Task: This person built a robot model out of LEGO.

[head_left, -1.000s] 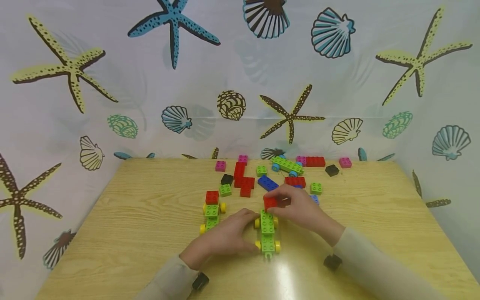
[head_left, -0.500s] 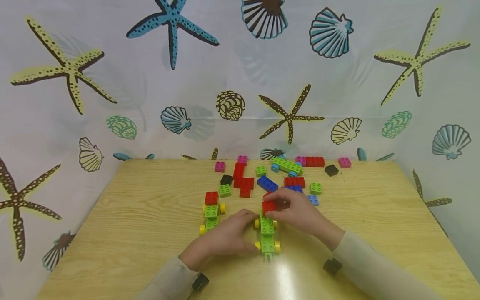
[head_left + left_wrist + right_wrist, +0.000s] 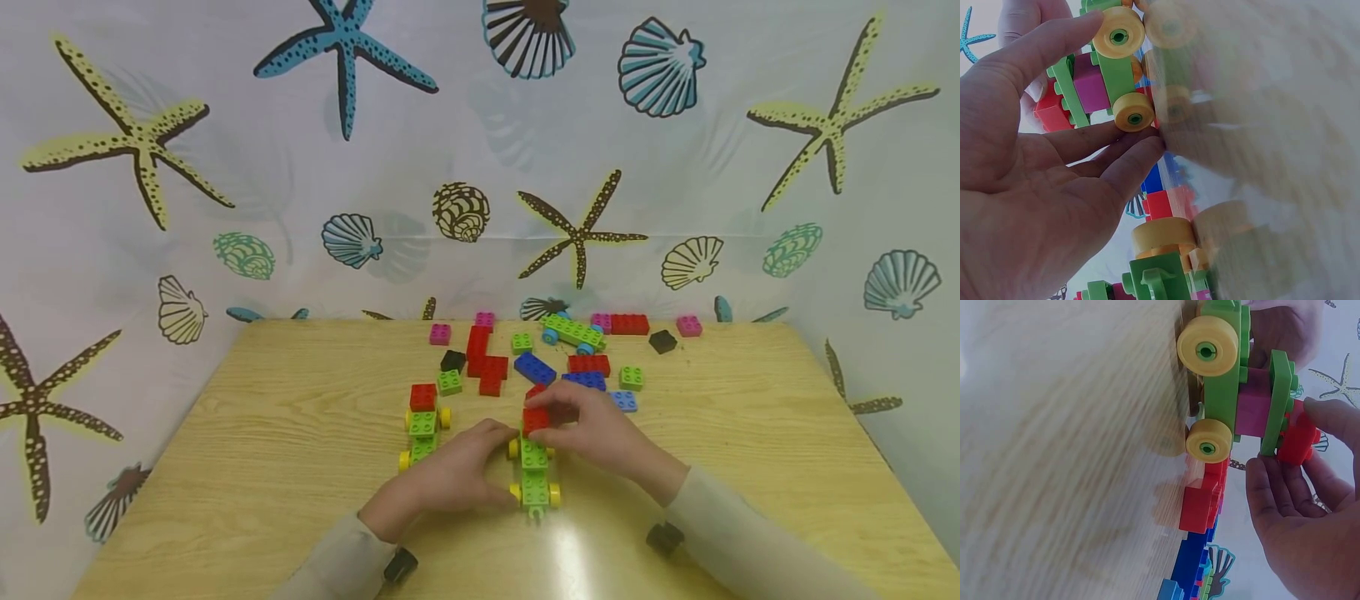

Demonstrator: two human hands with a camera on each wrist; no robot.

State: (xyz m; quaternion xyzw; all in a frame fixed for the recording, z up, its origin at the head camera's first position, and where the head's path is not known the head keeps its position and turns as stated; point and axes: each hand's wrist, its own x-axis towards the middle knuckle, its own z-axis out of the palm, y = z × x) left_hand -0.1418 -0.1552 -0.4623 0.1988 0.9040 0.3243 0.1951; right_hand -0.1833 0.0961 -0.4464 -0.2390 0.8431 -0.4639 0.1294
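Over the last half second our right hand (image 3: pixel 592 425) has brought the red brick (image 3: pixel 536 422), pinched between thumb and fingers, nearer to us over the far end of the green car (image 3: pixel 534 457), so we judge it nearly lined up there, though we cannot tell whether it is fully seated. Our left hand (image 3: pixel 461 475), part-spread, still steadies the green car's left side, thumb at its rear wheel (image 3: pixel 1119 32), fingertips by its front wheel (image 3: pixel 1134 112).
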